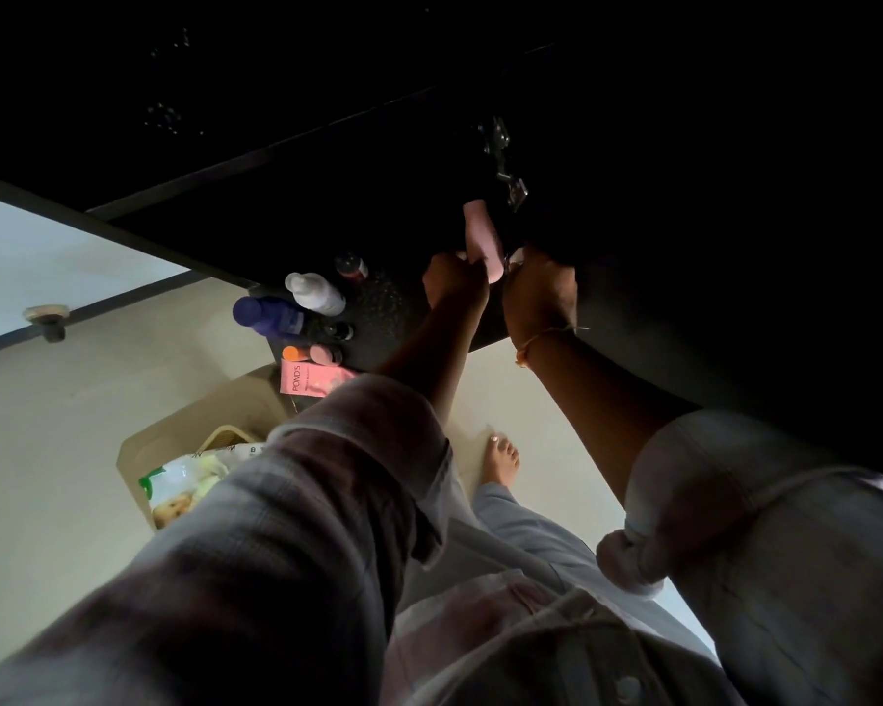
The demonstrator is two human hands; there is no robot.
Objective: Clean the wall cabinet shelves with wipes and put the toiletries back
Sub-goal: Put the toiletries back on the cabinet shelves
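Observation:
Over a dark counter (429, 328), my left hand (452, 285) is closed around the lower part of a pink bottle (480, 231). My right hand (539, 293) is closed beside the bottle's base, with a bit of white wipe (515, 256) showing at its fingers. On the counter's left end stand toiletries: a white bottle (314, 293), a blue bottle (268, 315), a small dark jar (352, 266), an orange-capped item (294, 354) and a pink Pond's box (312, 377). The scene is very dark.
A pack of baby wipes (184, 484) lies in a beige bin (139, 450) on the pale floor below the counter. My bare foot (503, 458) stands on the floor. A dark faucet-like fitting (503, 160) rises behind the pink bottle.

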